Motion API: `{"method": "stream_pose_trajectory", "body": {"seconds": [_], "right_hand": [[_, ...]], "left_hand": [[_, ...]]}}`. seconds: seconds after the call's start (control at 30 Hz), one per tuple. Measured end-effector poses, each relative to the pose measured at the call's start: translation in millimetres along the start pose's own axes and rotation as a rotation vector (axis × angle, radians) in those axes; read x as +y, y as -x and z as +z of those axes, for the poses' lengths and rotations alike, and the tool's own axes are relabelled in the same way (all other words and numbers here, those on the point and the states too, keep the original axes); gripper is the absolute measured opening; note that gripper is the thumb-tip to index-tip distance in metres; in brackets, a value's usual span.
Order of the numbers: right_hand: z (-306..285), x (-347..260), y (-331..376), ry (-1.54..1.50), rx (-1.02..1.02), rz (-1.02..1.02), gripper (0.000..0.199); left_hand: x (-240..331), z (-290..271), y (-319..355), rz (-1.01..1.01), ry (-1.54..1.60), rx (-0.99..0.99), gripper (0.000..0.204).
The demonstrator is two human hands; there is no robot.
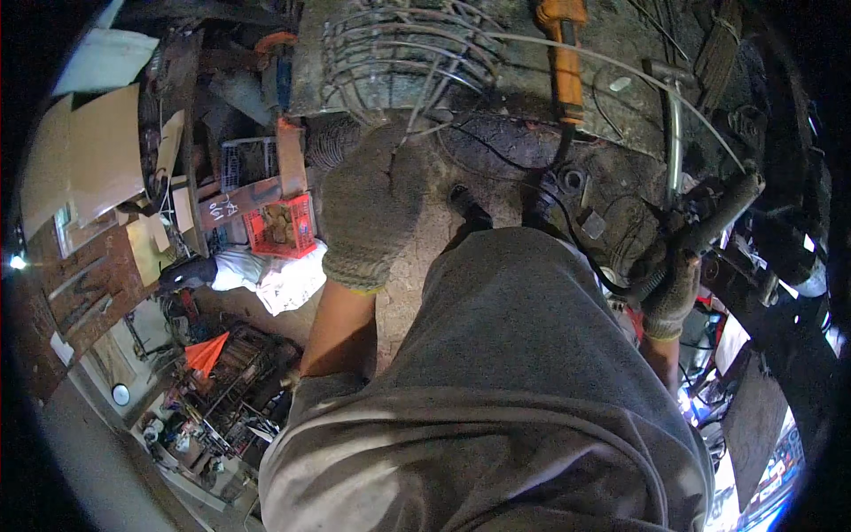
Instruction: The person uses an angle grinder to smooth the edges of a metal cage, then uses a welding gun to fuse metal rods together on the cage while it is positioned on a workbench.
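My left hand point(377, 204), in a grey knit glove, is closed at the near end of a curved metal rod frame point(408, 53) on the worktable. Some of the frame's thin bars run into the glove, whose fingertips are mostly hidden. Out to the right, my right hand point(672, 297), also gloved, grips a welding electrode holder point(709, 226). From the holder's tip a long thin electrode point(638, 75) reaches left toward the frame. A dark cable point(581, 244) runs to the holder's lower end.
An orange angle grinder point(565, 66) lies on the worktable point(612, 106); a hammer point(675, 133) with a shiny handle is right of it. Metal parts point(576, 191) litter the floor near my feet. At left are a red crate point(279, 226), cardboard point(106, 160) and a white sack point(284, 279).
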State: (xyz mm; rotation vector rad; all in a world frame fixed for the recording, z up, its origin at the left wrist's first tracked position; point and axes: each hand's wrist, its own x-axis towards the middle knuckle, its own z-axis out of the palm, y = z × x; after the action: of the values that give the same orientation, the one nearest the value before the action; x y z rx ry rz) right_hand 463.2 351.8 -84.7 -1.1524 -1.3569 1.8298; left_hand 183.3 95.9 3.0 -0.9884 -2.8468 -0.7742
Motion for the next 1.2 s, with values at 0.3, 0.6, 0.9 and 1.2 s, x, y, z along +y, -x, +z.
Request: {"method": "stream_pose_trajectory", "body": {"seconds": [0.3, 0.6, 0.9, 1.2], "right_hand": [[-17, 8, -1, -0.103, -0.194, 0.108, 0.053], [-6, 9, 1, -0.012, -0.204, 0.045, 0.052], [-6, 9, 3, -0.021, -0.248, 0.056, 0.052], [-2, 9, 4, 0.001, -0.243, 0.052, 0.056]], "left_hand": [[-8, 1, 2, -0.007, 0.009, 0.010, 0.022], [-11, 2, 4, 0.014, -0.003, 0.033, 0.023], [-11, 3, 4, -0.016, -0.023, 0.017, 0.025], [-10, 3, 4, 0.045, -0.003, 0.051, 0.025]]}}
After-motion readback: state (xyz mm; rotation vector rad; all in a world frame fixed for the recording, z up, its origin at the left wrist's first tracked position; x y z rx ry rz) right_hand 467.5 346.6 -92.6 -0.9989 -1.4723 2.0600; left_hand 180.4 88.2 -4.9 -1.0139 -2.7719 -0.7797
